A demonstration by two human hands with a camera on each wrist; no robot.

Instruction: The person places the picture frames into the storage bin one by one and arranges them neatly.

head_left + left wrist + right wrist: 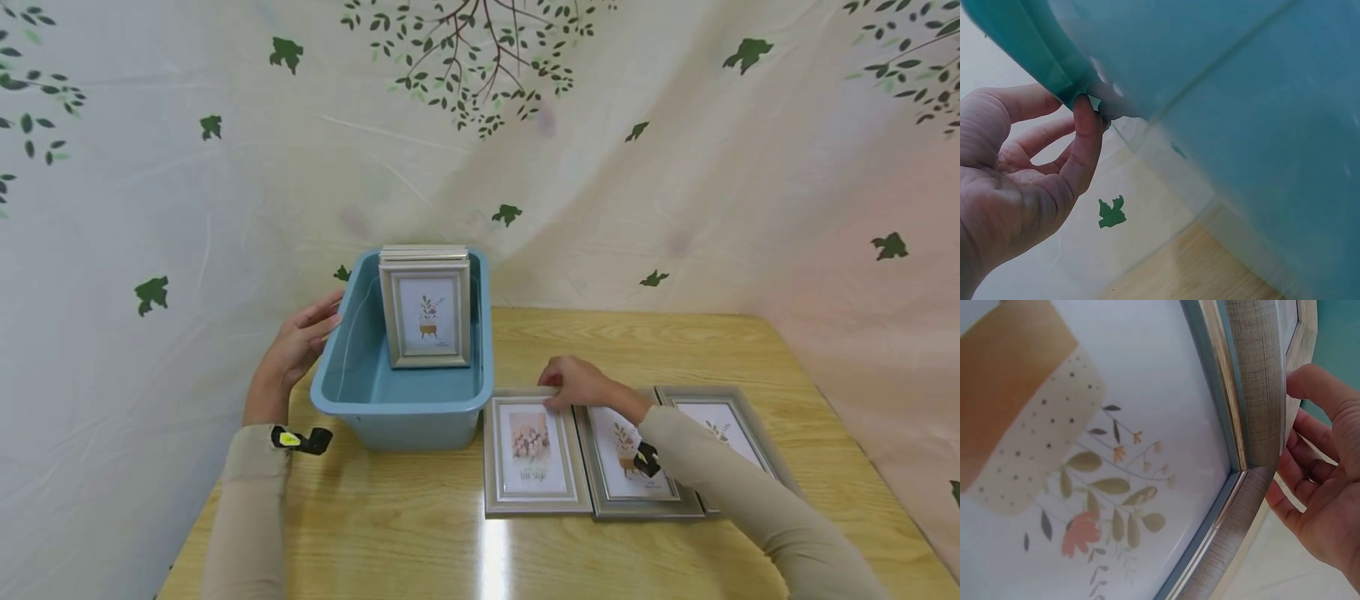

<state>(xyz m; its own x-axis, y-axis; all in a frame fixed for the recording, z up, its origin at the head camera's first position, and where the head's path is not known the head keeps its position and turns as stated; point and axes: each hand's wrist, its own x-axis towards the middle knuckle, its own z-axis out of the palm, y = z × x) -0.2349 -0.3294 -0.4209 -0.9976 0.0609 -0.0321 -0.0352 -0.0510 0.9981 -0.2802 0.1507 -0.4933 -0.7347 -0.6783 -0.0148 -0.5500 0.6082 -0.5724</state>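
My left hand [298, 342] pinches the left rim of a blue plastic bin [420, 427], its thumb and fingers meeting at the rim in the left wrist view. Inside the bin, several silver-edged picture frames [426, 315] lean upright against the far end. My right hand [581, 383] holds the top edge of a picture frame [531, 510] with a pink flower print, lying right beside the bin. The right wrist view has the thumb on its face and the other fingers behind its edge. A second picture frame [648, 510] with a potted plant print lies under my right forearm.
A third picture frame [712, 398] lies farther right, partly covered by my right sleeve [735, 467]. All this rests on a wooden table [375, 517]. Behind it hangs a pale cloth [420, 192] printed with leaves and green birds.
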